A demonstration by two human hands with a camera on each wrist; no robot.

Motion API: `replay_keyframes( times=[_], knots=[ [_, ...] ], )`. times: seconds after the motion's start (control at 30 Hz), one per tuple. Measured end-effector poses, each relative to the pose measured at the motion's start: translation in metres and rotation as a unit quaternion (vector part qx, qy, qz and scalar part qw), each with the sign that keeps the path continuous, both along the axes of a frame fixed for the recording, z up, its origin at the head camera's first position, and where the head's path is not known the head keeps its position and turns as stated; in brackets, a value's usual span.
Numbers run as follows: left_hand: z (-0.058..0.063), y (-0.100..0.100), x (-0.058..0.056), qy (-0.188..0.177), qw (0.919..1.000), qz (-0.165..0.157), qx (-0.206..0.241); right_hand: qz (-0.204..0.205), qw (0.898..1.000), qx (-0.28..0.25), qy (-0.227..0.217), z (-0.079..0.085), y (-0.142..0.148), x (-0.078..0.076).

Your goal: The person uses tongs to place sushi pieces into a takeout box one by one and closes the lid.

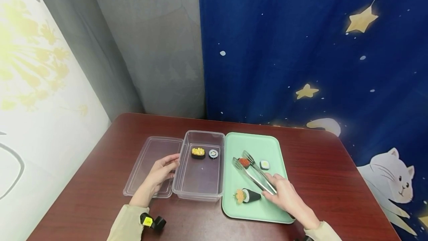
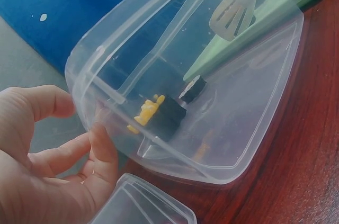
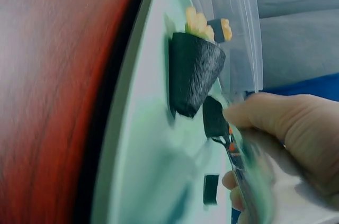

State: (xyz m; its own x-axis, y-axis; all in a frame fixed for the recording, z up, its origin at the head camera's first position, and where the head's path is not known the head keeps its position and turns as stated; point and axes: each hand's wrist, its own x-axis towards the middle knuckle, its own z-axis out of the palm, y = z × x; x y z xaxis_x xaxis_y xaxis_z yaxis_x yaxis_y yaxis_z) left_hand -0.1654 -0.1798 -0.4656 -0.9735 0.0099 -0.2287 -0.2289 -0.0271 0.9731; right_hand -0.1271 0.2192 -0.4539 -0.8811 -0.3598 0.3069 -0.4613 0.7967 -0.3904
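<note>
A brown surface (image 1: 317, 159) carries everything. On it, the green tray (image 1: 252, 142) holds three sushi pieces, while the clear box (image 1: 200, 181) just to its left holds two, so the filling looks less than half done. The lid (image 1: 157, 151) lies off, on the box's other side; closing would presumably come last. The person's right hand (image 1: 284, 194) pinches the metal tongs (image 1: 252, 177); the left hand (image 1: 164, 172) has its fingers spread and slightly bent, seemingly touching the box wall.

On the tray, the sushi cone (image 1: 251, 195) lies nearest the person, free of the tongs. Inside the box sits the corn-topped piece (image 1: 198, 153). The red-topped piece (image 1: 244, 162) is between the tong tips over the tray; whether they squeeze it cannot be told. The round roll (image 1: 213, 154) is boxed too, and the white roll (image 1: 264, 164) waits on the tray.
</note>
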Motion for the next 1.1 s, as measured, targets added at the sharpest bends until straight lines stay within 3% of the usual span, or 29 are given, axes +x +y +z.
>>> replay_keyframes(
  times=[0.57,0.9,1.1],
  knots=[
    [0.0,0.0,0.0,0.001,1.0,0.0,-0.009,0.098,0.994,0.023,-0.044,0.007,0.034,-0.031],
    [0.0,0.0,0.0,-0.003,0.9999,-0.001,-0.013,0.088,0.996,-0.018,-0.019,-0.004,0.034,-0.029],
    [0.002,-0.001,0.001,0.0,0.9999,-0.008,-0.015,0.094,0.994,-0.05,0.013,0.006,0.033,-0.03]
  ],
)
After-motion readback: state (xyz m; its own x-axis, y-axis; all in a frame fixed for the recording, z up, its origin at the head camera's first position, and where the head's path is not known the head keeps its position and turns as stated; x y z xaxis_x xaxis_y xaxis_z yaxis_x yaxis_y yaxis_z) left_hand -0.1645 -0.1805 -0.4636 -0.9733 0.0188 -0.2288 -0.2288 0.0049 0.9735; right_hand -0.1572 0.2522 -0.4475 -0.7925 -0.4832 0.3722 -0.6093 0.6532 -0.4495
